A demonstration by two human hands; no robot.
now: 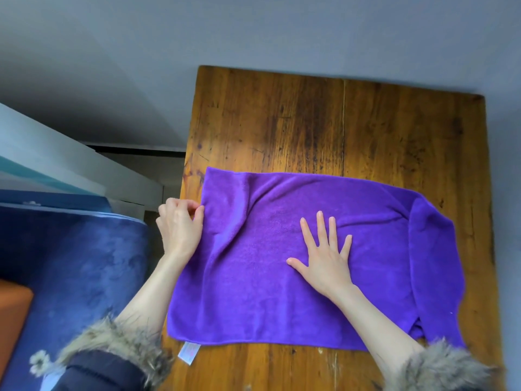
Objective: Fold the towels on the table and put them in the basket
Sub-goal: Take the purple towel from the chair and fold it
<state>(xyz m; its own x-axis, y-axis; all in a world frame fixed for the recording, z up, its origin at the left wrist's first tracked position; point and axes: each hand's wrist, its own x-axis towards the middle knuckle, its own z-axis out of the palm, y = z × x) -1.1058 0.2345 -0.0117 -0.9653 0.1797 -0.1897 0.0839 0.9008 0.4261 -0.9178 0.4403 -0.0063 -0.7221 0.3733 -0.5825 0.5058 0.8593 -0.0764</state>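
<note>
The purple towel [282, 249] is lying spread on the wooden counter [282, 122], its long axis running from the counter's left edge toward the right edge, with its right end doubled over. The left hand [180, 227] is sitting at the towel's left short edge, by the counter's left edge, its grip pinching that hem between thumb and curled fingers. The right hand [324, 258] is pressing flat on the towel's middle, fingers straight and spread, holding nothing. The left hand is nearer the free edge, so the fold probably travels rightward along the long axis. A small white label [189, 352] is hanging off the near left corner; its print is too blurred to read. No basket is showing.
</note>
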